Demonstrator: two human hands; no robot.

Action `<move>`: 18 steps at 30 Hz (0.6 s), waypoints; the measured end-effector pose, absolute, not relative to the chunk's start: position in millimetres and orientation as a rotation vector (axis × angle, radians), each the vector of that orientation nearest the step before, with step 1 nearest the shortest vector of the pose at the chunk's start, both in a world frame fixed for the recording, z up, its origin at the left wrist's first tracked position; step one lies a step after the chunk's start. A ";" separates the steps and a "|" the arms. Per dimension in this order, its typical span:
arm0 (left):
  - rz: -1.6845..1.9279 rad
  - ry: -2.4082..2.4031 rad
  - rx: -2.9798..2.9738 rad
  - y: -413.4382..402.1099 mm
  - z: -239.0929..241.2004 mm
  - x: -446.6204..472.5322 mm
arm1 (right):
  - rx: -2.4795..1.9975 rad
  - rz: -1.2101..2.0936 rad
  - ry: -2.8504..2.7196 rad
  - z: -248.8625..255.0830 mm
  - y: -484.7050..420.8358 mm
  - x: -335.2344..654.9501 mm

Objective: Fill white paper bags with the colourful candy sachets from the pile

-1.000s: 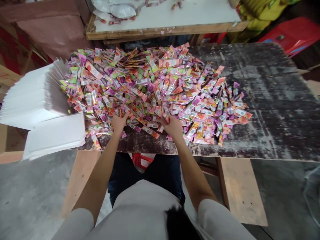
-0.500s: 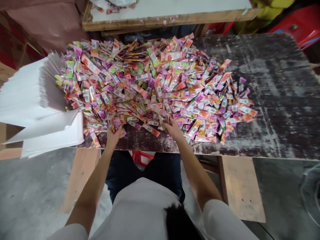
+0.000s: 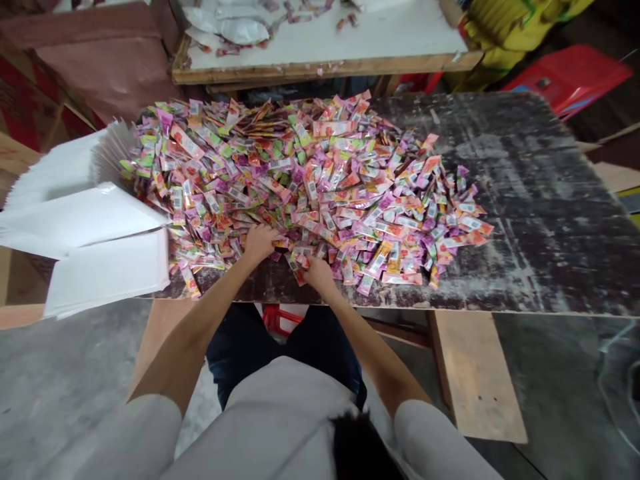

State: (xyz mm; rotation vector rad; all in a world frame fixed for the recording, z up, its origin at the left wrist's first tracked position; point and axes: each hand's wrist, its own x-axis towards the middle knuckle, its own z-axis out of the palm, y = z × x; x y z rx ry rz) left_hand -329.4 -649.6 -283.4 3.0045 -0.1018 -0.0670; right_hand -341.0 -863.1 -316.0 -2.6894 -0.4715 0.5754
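A big heap of small coloured sachets (image 3: 310, 173), pink, purple, green and orange, covers the left and middle of a dark worn table (image 3: 540, 220). My left hand (image 3: 259, 241) rests at the heap's near edge with its fingers curled into the sachets. Close beside it, at the table's front edge, my right hand (image 3: 316, 269) is closed on a few sachets (image 3: 300, 259). The two hands are only a short gap apart.
Stacks of white envelopes (image 3: 85, 220) lie at the table's left end, some overhanging it. Behind stands a white-topped table (image 3: 350, 33) with a white bag and loose sachets. A red plastic stool (image 3: 565, 73) is at the far right. Below is a concrete floor.
Both hands have come inward toward each other along the heap's near edge. The right hand has pulled back to the table's front edge with sachets in it.
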 end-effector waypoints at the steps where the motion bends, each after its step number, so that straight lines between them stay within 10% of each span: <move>1: -0.022 -0.093 2.985 -648.5 -285.5 -335.8 | -2.683 0.573 -0.469 -317.0 -866.4 -344.4; 18: 0.049 0.176 2.508 -637.9 -317.3 -434.9 | -2.203 0.615 -0.517 -314.6 -919.4 -340.7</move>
